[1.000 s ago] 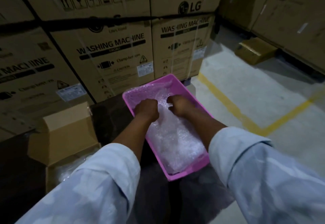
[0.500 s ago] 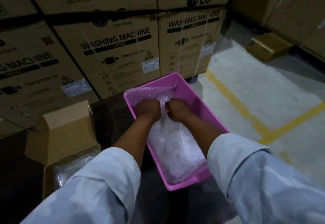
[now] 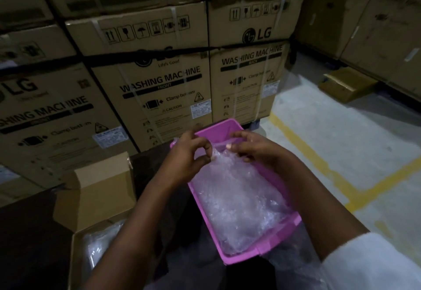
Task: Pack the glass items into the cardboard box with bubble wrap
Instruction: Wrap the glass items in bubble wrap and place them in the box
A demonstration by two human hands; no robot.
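Over the far end of a pink bin (image 3: 293, 221) on the dark tabletop (image 3: 34, 232), the left hand (image 3: 185, 158) and right hand (image 3: 255, 147) each pinch the bubble wrap (image 3: 237, 198) lying inside, beside an open cardboard box (image 3: 100, 189).

We can't tell what sits under the bubble wrap (image 3: 237, 198) below the fingers (image 3: 206, 148); its folds hide any glass. The pink tray (image 3: 262, 256) has its far-left wall covered by the left hand (image 3: 184, 160), and its right wall by the right hand (image 3: 255, 148). Left of the fingers, the cardboard box (image 3: 95, 201) is cut by the bottom edge; we see only dim plastic inside. Small label print on the washing machine cartons (image 3: 159, 89) beyond the fingers is too blurred for us.
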